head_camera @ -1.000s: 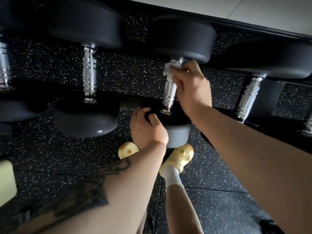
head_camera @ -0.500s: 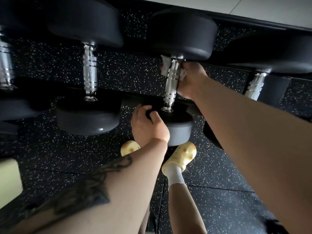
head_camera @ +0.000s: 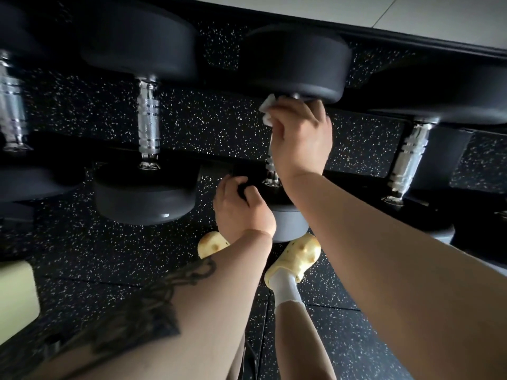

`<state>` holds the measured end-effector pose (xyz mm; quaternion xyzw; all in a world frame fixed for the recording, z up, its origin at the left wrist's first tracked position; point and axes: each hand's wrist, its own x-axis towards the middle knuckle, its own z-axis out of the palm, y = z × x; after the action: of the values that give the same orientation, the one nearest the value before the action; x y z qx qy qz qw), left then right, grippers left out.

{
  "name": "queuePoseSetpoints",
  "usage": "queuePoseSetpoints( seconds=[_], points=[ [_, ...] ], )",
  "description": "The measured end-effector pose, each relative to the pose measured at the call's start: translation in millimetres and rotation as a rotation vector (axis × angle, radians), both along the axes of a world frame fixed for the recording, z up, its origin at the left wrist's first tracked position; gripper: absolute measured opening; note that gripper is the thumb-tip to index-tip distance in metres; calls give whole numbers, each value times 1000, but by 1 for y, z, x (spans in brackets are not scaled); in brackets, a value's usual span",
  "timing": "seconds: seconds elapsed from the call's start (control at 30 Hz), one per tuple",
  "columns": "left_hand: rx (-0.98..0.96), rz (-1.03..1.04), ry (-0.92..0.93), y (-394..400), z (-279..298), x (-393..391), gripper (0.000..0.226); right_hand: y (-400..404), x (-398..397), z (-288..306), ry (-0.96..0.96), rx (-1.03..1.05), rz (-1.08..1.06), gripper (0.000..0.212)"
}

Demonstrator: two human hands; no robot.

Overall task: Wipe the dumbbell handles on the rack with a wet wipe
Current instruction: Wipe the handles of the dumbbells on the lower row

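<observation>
Dim overall, blacks crushed above the hands. Light enters from the upper right; chrome handles left of the hands show glare. Forearms nearest the lens are soft, wide-angle bending at the edges.

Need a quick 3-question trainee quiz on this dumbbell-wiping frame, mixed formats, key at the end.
1. True or false: the right hand holds the wet wipe around the far end of the dumbbell handle, just under the far weight head.
2. Multiple choice: where does the left hand grip? A) the near weight head of the same dumbbell; B) the neighbouring handle to the left; C) nothing.
3. Fill in: the shoes below the rack are ____ in colour.

Key: 1 true; 2 A; 3 yellow.
</observation>
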<state>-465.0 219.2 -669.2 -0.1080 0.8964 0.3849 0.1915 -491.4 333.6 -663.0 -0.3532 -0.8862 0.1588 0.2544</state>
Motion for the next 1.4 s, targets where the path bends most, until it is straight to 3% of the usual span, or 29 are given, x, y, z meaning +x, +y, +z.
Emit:
queuePoseSetpoints(
  seconds=[0.07,0.17,0.23,0.3,0.33,0.4,0.47,0.63,0.7,0.8,0.97,1.1,1.27,1.4],
  points=[
    [0,-5,3,-1,0,0,45,-7,12,3,10,-162,-124,16],
    [16,-1,6,-1,0,0,46,-10,15,6,-44,-659,-476,20],
    [10,1,0,-1,1,1,46,7,4,7,52,-1081,-614,22],
    [-3,11,-9,0,0,1,45,26,-7,9,328,-1609,-653,27],
    [-4,15,-12,0,0,2,45,34,-9,6,437,-1775,-623,27],
    [4,12,-11,0,-1,1,45,41,-5,-2,439,-1886,-558,27],
    [5,7,-13,-1,-1,1,46,34,10,-10,335,-1901,-484,29],
    [-9,3,1,-1,0,1,45,37,40,-15,-274,-1750,-168,43],
    [-3,11,-2,0,-1,1,46,43,26,-7,-273,-1644,-150,41],
    [0,5,-2,0,0,1,46,33,16,-7,-125,-1667,-268,40],
    [-13,-17,12,0,0,1,47,18,55,0,-463,-1409,-91,20],
    [-9,-30,14,0,0,0,48,16,55,20,-664,-1088,-15,18],
    [-19,-15,14,0,0,0,45,-24,53,53,-501,-967,-109,18],
    [-12,-10,3,-1,1,-1,43,-27,47,43,-552,-783,-198,12]
  ],
)
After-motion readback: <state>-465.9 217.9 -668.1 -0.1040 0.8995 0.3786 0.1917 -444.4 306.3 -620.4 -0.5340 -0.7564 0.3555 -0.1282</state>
